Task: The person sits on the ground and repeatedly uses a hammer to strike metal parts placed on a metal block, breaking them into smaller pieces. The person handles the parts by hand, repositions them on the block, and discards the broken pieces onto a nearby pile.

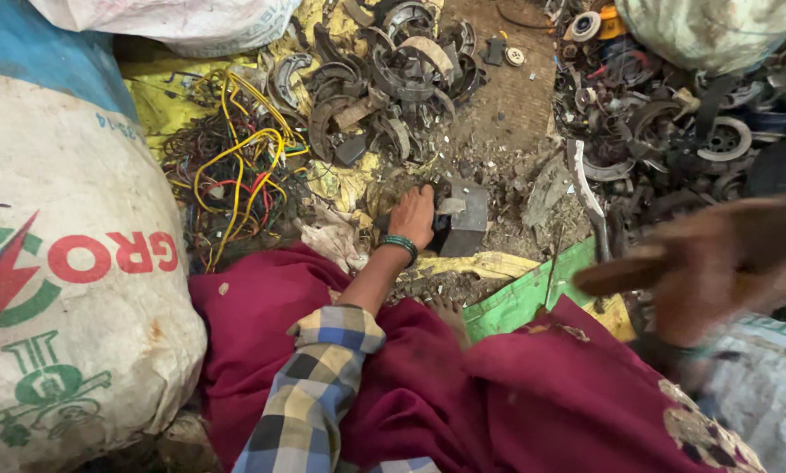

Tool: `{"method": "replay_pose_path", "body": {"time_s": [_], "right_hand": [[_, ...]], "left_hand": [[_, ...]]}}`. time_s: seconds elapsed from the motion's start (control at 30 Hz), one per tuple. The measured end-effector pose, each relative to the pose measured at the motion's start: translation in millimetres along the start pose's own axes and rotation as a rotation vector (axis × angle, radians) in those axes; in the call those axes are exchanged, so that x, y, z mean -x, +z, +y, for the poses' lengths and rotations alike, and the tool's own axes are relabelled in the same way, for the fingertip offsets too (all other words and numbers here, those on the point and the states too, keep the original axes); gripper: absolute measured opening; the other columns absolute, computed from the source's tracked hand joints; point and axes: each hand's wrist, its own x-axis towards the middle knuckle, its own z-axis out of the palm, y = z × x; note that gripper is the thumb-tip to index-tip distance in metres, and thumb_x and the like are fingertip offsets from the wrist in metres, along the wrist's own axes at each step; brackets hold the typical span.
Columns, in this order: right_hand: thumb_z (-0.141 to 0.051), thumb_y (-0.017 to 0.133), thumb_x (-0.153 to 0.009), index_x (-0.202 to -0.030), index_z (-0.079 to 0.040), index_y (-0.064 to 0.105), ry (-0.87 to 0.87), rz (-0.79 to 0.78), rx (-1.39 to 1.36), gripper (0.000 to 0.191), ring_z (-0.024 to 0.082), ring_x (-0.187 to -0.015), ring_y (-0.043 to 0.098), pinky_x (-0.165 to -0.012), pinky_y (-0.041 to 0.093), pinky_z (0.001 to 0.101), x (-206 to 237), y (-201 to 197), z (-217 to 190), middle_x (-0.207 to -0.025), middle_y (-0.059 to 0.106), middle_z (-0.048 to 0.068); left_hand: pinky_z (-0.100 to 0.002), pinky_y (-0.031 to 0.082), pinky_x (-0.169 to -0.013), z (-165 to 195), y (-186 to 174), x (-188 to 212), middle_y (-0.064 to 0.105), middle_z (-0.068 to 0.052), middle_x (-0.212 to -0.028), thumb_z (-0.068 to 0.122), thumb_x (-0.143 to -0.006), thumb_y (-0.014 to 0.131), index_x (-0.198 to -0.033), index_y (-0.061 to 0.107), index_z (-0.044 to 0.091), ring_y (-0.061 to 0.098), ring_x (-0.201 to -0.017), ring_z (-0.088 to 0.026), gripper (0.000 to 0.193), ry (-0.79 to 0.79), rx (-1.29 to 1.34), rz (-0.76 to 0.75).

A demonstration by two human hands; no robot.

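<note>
— Metal block (468, 217) on the ground between the scrap heaps: why is the left hand (415, 215) on it?
— It's pressing a dark part against the block, fingers closed, to steady it.
— And the right hand (726, 267)?
— Raised and blurred, clamped on a wooden handle (619, 270), well apart from the left.

white sack (69, 289) | wire tangle (231, 171) | curved metal scrap pile (384, 74) | green sheet (520, 298)
</note>
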Motion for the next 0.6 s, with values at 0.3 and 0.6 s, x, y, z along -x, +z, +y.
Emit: {"method": "replay_pose_path", "body": {"time_s": [0.3, 0.6], "right_hand": [[-0.02, 0.067, -0.097, -0.119, 0.0, 0.053, 0.328, -0.282, 0.601, 0.033, 0.027, -0.062, 0.063, -0.056, 0.053, 0.0406, 14.0, 108.9, 18.0, -0.085, 0.064, 0.02], [-0.01, 0.072, -0.09, -0.131, -0.001, 0.054, 0.07, 0.029, 0.488, 0.046, 0.022, -0.067, 0.068, -0.06, 0.058, 0.036, -1.3, 65.2, 1.3, -0.088, 0.071, 0.015]], "left_hand": [[-0.054, 0.054, -0.09, -1.4, 1.5, 5.1, 0.06, -0.023, -0.118, 0.003, -0.069, 0.081, -0.114, 0.052, 0.002, 0.058, -0.115, -0.044, 0.053, 0.026, -0.007, -0.012], [-0.052, 0.053, -0.093, -1.1, 2.0, -5.5, 0.06, -0.025, -0.119, 0.0, -0.067, 0.078, -0.111, 0.055, 0.001, 0.058, -0.116, -0.045, 0.049, 0.011, 0.034, 0.016]]}}
